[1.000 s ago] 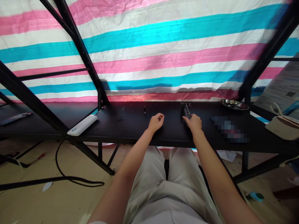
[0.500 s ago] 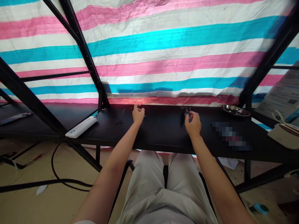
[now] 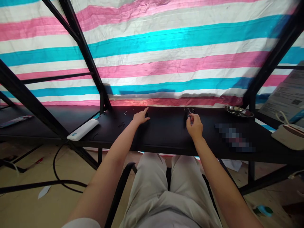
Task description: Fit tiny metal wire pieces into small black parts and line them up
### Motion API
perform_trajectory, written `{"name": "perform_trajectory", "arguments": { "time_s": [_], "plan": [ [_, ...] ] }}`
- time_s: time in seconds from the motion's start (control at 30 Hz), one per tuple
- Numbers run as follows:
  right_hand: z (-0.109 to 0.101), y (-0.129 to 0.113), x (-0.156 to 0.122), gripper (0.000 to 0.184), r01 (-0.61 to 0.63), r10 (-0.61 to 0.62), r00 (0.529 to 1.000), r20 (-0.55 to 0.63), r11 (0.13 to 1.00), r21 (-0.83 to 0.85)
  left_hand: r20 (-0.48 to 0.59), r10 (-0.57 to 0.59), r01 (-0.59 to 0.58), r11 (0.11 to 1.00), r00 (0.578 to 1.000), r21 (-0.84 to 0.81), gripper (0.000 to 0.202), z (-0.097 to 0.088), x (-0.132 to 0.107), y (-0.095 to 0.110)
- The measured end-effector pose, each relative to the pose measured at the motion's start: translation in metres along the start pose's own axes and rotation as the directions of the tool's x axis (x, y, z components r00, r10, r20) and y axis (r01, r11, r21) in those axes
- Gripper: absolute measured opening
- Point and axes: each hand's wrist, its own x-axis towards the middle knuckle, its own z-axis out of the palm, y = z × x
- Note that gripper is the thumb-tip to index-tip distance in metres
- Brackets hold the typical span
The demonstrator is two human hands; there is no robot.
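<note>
My left hand (image 3: 140,117) rests low over the black tabletop (image 3: 166,133), index finger and thumb spread apart. A small dark piece (image 3: 146,114) shows between those fingers, apparently not gripped. My right hand (image 3: 195,127) is closed, its thumb and fingers pinched around a small dark item with a reddish spot (image 3: 191,119), too small to name. Just beyond it lies a row of tiny pale bits (image 3: 187,109). Left of my left hand are some thin dark bits (image 3: 122,124) and a few pale slivers (image 3: 125,112).
On the left lies a white oblong device (image 3: 83,129). To the right are a shiny metal dish (image 3: 239,111), a blurred-out flat item (image 3: 235,138) and a beige pouch (image 3: 288,136). Black frame posts (image 3: 87,53) flank the table, with a striped sheet (image 3: 175,63) behind.
My left hand has spread its index finger and thumb and shifted slightly left. My right hand has moved a little left, and its fingers have drawn closer around the small item.
</note>
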Motion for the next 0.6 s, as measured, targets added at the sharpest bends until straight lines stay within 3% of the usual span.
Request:
{"name": "perform_trajectory", "arguments": {
  "time_s": [0.17, 0.33, 0.47, 0.6],
  "plan": [
    [-0.001, 0.000, 0.001, 0.028, 0.004, -0.004, 1.000, -0.010, 1.000, 0.008, -0.073, 0.002, -0.009, 0.996, 0.997, -0.091, 0.023, 0.010, 0.004, 0.000],
    [-0.001, -0.003, -0.001, 0.028, 0.019, -0.019, 1.000, 0.008, 0.999, 0.033, -0.178, -0.024, -0.034, 0.948, 0.984, -0.315, 0.009, 0.017, 0.003, 0.014],
    [0.002, -0.010, -0.005, 0.027, 0.140, -0.145, 0.988, 0.056, 0.986, 0.086, -0.237, -0.034, -0.118, 0.795, 0.971, -0.595, 0.009, 0.023, -0.005, 0.039],
    [0.006, -0.019, -0.009, 0.029, 0.294, -0.307, 0.939, 0.153, 0.950, 0.103, -0.188, 0.003, -0.161, 0.532, 0.982, -0.831, 0.010, 0.027, -0.023, 0.068]
  ]
}}
